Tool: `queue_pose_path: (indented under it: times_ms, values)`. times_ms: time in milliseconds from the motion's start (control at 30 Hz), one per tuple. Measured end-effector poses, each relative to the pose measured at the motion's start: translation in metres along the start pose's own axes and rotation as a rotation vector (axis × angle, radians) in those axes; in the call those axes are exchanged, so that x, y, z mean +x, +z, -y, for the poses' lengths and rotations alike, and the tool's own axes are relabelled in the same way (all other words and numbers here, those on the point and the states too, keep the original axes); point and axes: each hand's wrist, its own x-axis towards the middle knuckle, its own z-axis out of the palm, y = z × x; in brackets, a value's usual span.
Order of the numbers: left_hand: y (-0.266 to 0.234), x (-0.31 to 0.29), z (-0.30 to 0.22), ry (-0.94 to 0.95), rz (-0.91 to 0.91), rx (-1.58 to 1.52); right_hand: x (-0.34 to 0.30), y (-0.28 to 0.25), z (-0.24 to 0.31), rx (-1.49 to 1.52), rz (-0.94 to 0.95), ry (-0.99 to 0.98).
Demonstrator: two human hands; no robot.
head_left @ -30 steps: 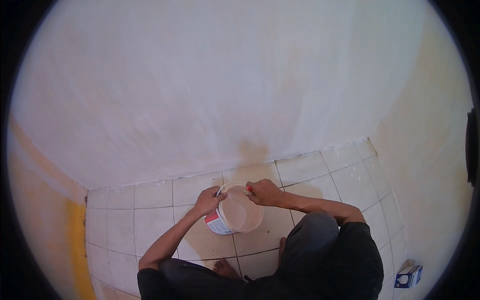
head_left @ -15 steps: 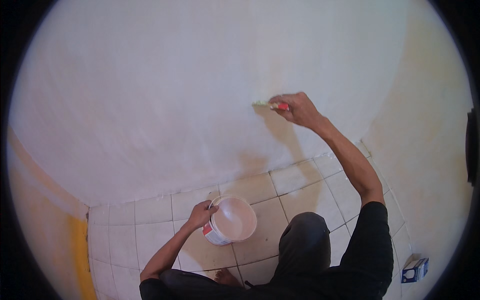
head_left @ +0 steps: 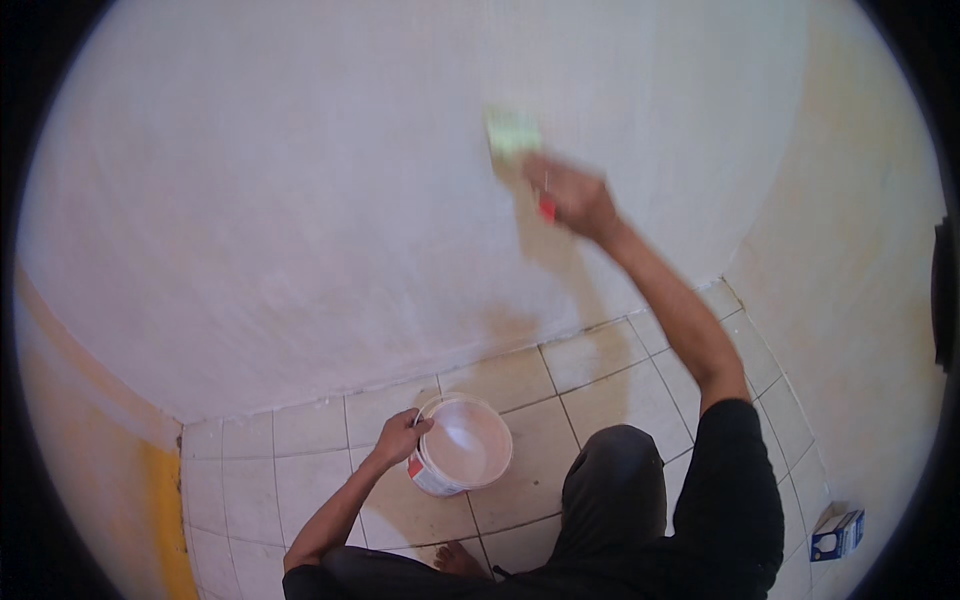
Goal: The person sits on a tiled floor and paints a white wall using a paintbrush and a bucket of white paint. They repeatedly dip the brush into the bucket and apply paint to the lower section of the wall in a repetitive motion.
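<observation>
My right hand (head_left: 575,193) grips a paintbrush (head_left: 513,133) by its red handle. The brush's pale, wide bristles are against the whitish wall (head_left: 300,180), blurred by motion, with a shadow just below. Low on the left, my left hand (head_left: 402,437) is closed on the rim of a white plastic bucket (head_left: 440,485), thumb over the edge. Pale liquid, apparently paint, shows inside the bucket, with a bright reflection on it. The bucket is above the floor tiles; whether it rests on them I cannot tell.
Light square tiles (head_left: 600,355) cover the floor up to the wall. Side walls stand at left and right, the left one with a yellow strip (head_left: 165,510). A small blue and white box (head_left: 837,534) sits by the right wall. My bent knee (head_left: 615,480) is beside the bucket.
My right hand has moved up and slightly left along the wall, turning the brush from sideways to bristles upward. My left hand and the bucket have stayed nearly in place.
</observation>
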Motion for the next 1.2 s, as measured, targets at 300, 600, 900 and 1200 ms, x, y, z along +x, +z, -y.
queue_pose_path:
  times_ms: [300,600,900,1200]
  values:
    - [0.004,0.008,0.014,-0.070,0.026,-0.043,-0.134,0.020,0.094,0.332,0.508,0.262]
    - [0.007,0.012,0.024,-0.062,0.036,-0.091,0.175,-0.047,-0.093,0.012,0.015,0.083]
    - [0.008,0.013,0.028,-0.040,0.035,-0.082,0.038,0.023,-0.019,-0.070,0.030,-0.051]
    - [0.006,0.008,0.015,-0.071,0.045,-0.093,-0.090,0.033,0.077,0.360,0.544,0.246]
